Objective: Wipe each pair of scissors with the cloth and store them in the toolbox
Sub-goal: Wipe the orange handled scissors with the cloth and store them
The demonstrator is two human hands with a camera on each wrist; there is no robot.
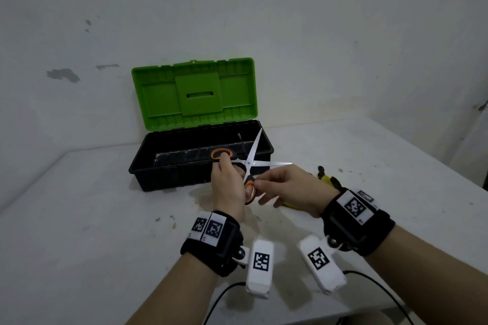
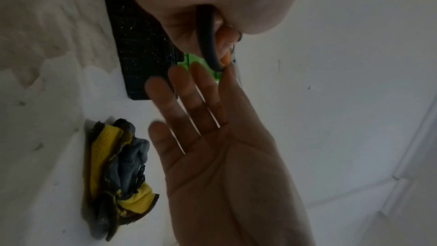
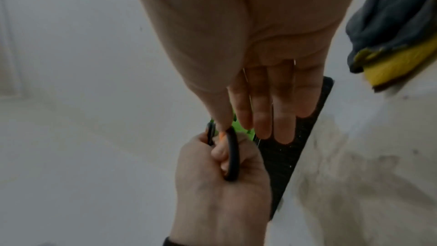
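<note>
A pair of scissors [image 1: 248, 163] with orange and black handles is held in the air just in front of the toolbox [image 1: 169, 177], its blades spread wide. My left hand [image 1: 224, 166] grips the upper handle loop [image 3: 232, 156]. The thumb and forefinger of my right hand [image 1: 261, 187] pinch the lower handle, while its other fingers stay straight. The yellow and grey cloth [image 2: 118, 171] lies crumpled on the table to the right, mostly hidden behind my right hand in the head view. The black toolbox stands with its green lid [image 1: 195, 92] raised.
The white table [image 1: 79, 219] is stained and meets a white wall just behind the toolbox. Its right edge [image 1: 449, 166] runs diagonally past the cloth. Cables hang from both wrist cameras at the near edge.
</note>
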